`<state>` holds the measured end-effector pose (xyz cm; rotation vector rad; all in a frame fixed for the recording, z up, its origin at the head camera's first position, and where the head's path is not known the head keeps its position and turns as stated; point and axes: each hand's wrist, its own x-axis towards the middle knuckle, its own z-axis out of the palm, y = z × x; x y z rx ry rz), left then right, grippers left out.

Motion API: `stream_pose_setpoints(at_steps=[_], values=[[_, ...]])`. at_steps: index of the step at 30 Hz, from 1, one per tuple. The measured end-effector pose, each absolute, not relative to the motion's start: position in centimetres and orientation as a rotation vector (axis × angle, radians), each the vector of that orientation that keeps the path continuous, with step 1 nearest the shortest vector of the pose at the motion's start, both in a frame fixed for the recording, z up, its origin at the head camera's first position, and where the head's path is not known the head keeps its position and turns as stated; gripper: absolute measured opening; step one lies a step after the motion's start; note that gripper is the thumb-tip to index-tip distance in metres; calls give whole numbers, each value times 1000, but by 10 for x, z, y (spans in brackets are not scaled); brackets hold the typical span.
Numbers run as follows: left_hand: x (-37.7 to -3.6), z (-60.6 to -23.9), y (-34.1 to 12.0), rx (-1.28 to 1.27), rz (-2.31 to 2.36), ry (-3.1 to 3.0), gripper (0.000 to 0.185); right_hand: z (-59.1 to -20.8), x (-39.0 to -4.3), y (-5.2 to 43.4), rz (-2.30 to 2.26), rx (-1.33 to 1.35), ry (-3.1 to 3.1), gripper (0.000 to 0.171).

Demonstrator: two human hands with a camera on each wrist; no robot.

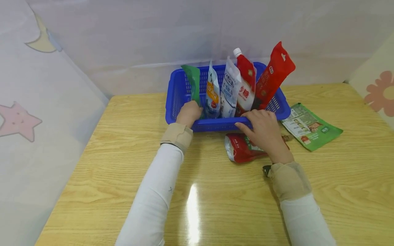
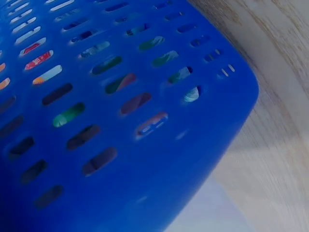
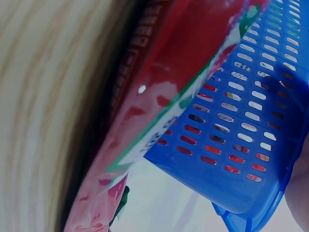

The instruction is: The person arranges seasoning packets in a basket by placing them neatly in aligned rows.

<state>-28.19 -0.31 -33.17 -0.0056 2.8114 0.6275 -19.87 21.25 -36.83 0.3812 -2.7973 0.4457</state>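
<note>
A blue slotted basket [image 1: 181, 90] [image 2: 145, 159] [image 3: 270, 58] stands at the back middle of the wooden table. Several pouches stand in it: a green one [image 1: 193, 82], a white and orange one [image 1: 213, 94], a white one [image 1: 229, 89], a red spouted one [image 1: 247, 73] and a tall red one [image 1: 274, 77]. My left hand [image 1: 189, 113] reaches over the near left rim and holds the foot of the green pouch, its fingers hidden inside. My right hand [image 1: 261, 128] grips the near rim, thumb on the outer wall. Under that hand a red pouch [image 1: 241, 150] [image 3: 159, 96] lies flat on the table.
A flat green pouch [image 1: 311, 126] lies on the table [image 1: 123, 164] [image 2: 275, 140] right of the basket. Pale curtains with star, moon and flower prints close in the left, back and right sides. Bare wood shows in front of the basket and at the left.
</note>
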Motion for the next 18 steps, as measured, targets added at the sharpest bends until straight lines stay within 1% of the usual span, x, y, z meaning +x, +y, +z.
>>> stream_pose_setpoints(at_steps=[3,7,18], values=[[-284,-332,-3,45,613,2783,32,-368,-199,214,451,379,-2804,38],[-284,-331,-5,51,626,2769,27,-368,-199,213,453,379,-2807,38],[-280,-331,-5,-3,612,2782,30,-367,-198,213,451,371,-2822,39]])
